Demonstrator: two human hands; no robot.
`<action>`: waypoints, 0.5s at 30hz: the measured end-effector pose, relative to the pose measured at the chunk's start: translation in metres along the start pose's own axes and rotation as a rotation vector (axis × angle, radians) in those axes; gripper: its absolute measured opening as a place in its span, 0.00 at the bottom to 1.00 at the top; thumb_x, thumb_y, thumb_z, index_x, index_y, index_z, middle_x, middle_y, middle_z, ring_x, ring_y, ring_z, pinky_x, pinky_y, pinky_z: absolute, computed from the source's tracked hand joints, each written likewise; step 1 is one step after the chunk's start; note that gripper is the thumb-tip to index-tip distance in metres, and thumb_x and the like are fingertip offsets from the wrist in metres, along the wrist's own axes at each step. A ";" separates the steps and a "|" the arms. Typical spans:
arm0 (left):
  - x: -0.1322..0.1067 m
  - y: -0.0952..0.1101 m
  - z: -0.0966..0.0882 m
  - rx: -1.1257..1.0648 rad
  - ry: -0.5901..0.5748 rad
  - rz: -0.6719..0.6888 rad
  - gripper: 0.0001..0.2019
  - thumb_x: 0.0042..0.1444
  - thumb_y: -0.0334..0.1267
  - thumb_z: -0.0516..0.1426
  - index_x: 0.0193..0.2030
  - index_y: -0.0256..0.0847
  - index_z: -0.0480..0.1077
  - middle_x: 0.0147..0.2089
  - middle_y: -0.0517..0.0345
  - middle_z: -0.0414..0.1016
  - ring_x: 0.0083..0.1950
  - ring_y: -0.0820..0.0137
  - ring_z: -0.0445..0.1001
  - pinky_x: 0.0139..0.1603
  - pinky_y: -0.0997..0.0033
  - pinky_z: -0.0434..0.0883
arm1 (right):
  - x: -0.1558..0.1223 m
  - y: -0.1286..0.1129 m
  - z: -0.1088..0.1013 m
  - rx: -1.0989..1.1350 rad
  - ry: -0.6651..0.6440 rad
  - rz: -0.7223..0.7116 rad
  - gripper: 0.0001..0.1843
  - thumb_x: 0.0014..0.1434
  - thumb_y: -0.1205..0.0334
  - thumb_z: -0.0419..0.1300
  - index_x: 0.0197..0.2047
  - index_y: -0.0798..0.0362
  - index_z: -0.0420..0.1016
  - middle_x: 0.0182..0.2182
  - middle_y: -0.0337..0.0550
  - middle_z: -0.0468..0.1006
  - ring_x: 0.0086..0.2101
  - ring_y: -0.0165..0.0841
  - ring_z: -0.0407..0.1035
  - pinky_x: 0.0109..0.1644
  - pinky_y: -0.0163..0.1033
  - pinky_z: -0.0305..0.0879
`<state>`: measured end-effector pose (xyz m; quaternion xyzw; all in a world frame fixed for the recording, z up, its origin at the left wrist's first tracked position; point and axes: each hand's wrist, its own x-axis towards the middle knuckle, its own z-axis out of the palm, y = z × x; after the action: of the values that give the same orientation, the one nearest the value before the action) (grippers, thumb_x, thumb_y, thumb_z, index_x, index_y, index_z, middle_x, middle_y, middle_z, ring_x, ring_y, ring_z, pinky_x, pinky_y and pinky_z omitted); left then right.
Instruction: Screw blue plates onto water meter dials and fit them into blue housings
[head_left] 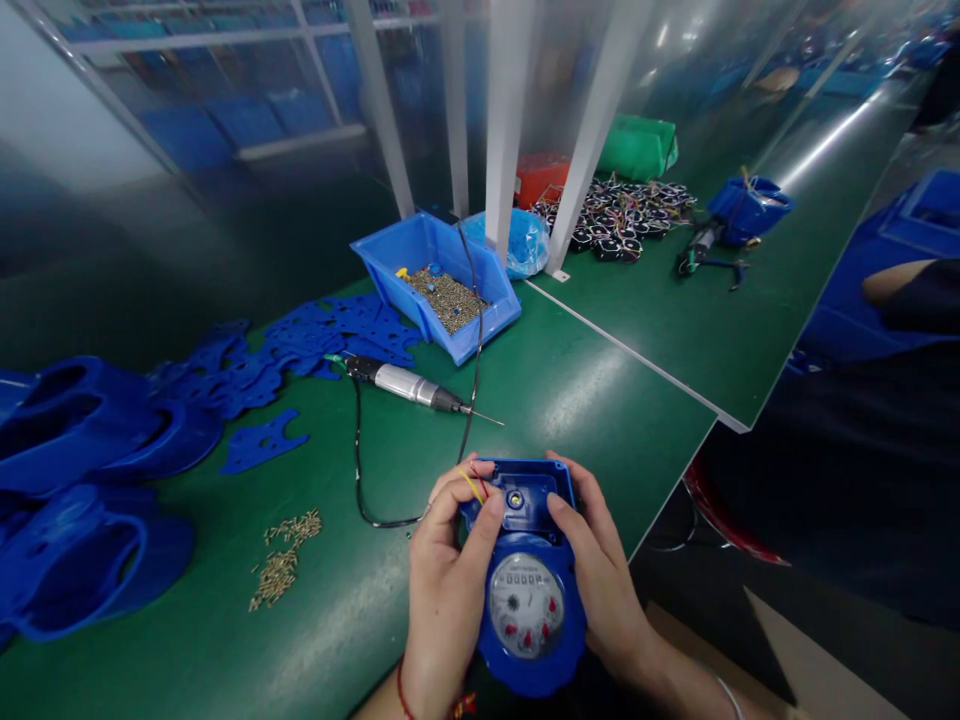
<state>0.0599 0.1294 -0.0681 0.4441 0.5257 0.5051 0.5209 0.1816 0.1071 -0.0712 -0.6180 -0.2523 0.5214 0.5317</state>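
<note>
A blue water meter (pixel 532 615) with a round white dial is held near the table's front edge. Its rectangular blue compartment, at the far end, faces up and shows a small brass-coloured fitting inside. My left hand (pixel 454 545) grips the compartment's left side, thumb on its edge, with a yellow and a red wire by the fingertips. On the other side, my right hand (pixel 600 560) is wrapped round the compartment's right wall, its thumb at the rim. An electric screwdriver (pixel 409 384) lies beyond on the green table (pixel 540 370), its bit pointing right.
A blue bin (pixel 480 335) contains many small screws. Loose screws (pixel 281 570) lie at left, near blue flat plates (pixel 262 442) and blue housings (pixel 90 540). Behind the posts are black wired parts (pixel 622 215). A person's dark sleeve (pixel 922 300) shows at right.
</note>
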 end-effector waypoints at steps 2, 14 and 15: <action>0.001 -0.002 0.000 0.026 -0.016 0.030 0.07 0.56 0.42 0.60 0.31 0.43 0.71 0.47 0.56 0.73 0.55 0.63 0.67 0.59 0.60 0.61 | 0.001 0.002 -0.001 -0.009 0.015 -0.008 0.29 0.52 0.44 0.60 0.54 0.49 0.63 0.52 0.43 0.71 0.48 0.39 0.67 0.51 0.41 0.66; -0.003 -0.018 -0.002 0.213 -0.020 0.232 0.03 0.56 0.40 0.59 0.35 0.45 0.70 0.53 0.55 0.71 0.58 0.61 0.67 0.60 0.57 0.62 | 0.015 0.020 0.004 0.137 -0.016 -0.086 0.18 0.52 0.51 0.60 0.44 0.50 0.64 0.42 0.40 0.72 0.41 0.36 0.67 0.46 0.39 0.64; -0.004 -0.021 -0.004 0.266 -0.002 0.251 0.05 0.55 0.41 0.60 0.36 0.45 0.71 0.56 0.54 0.68 0.59 0.60 0.66 0.60 0.56 0.62 | 0.018 0.020 0.004 0.136 -0.032 -0.086 0.19 0.51 0.50 0.61 0.43 0.50 0.65 0.40 0.40 0.72 0.40 0.36 0.67 0.46 0.39 0.64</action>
<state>0.0576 0.1232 -0.0892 0.5717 0.5278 0.4918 0.3907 0.1792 0.1177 -0.0958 -0.5606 -0.2513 0.5237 0.5902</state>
